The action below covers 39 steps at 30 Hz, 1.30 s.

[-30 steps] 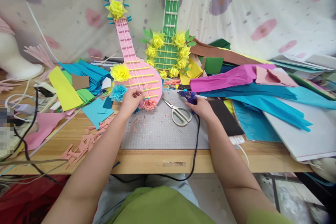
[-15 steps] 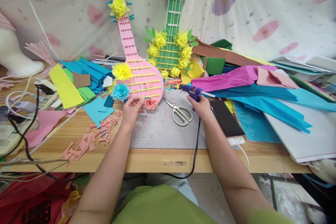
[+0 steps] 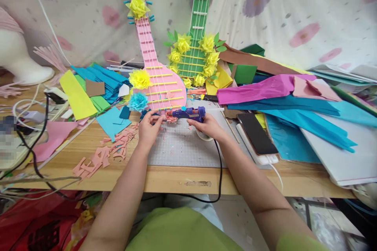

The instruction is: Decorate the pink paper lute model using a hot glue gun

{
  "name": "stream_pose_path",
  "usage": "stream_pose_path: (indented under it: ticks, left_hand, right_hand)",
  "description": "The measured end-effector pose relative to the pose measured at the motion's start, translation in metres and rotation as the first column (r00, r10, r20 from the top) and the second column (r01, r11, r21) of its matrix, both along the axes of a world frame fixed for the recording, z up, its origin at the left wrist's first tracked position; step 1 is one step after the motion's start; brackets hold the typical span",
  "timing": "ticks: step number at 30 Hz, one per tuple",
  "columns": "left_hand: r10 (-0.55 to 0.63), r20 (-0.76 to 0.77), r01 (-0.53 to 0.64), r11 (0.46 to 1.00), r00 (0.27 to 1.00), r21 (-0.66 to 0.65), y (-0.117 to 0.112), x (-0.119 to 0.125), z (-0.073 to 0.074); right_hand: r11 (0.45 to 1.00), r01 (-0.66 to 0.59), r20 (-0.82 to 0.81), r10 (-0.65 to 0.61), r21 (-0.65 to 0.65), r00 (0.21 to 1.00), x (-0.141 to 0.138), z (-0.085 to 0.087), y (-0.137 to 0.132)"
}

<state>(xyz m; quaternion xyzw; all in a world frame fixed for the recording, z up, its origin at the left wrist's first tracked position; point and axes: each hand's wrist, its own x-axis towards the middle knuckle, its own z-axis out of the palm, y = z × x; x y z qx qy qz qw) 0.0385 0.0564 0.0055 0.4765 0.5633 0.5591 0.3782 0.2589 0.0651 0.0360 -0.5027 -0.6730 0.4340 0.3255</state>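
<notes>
My right hand is closed around a purple hot glue gun, with a clear glue stick out of its back. The gun points left, its nozzle at a coral paper flower. On the flower's left side, my left hand has its fingers pinched at the petals. Just behind stands a pink paper guitar with white strings, yellow sticks, and a yellow flower and a blue flower on its left edge. Scissors lie mostly hidden under my right hand.
A grey cutting mat covers the table's middle. Coral scraps lie at the left. A green guitar leans behind. At the right are a phone and crepe paper. The gun's black cord hangs over the front edge.
My right hand has brought the glue gun left and slightly down, from beside the phone to the coral flower, and it now covers most of the scissors. My left hand stays at the flower.
</notes>
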Motion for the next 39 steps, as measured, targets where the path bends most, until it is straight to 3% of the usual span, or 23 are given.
stream_pose_path:
  ticks: [5, 11, 23, 39]
  left_hand:
    - [0.048, 0.007, -0.048, 0.999, 0.999, -0.002, -0.003, 0.005, 0.003]
    - [0.072, -0.026, -0.072, 0.997, 0.997, 0.023, -0.005, 0.007, 0.002]
    - [0.086, -0.099, -0.078, 0.994, 0.991, 0.077, -0.001, 0.002, -0.008]
    - [0.096, -0.203, -0.077, 0.992, 0.975, 0.096, -0.003, 0.003, -0.006]
  right_hand:
    - [0.991, -0.032, 0.065, 0.024, 0.132, 0.998, -0.008, -0.015, 0.002]
    - [0.983, -0.032, 0.102, 0.013, 0.181, 0.995, -0.012, -0.014, 0.0]
    - [0.98, -0.023, 0.091, 0.005, 0.195, 0.996, -0.011, -0.016, 0.001]
    - [0.982, -0.009, 0.086, -0.008, 0.191, 0.996, -0.012, -0.015, 0.003]
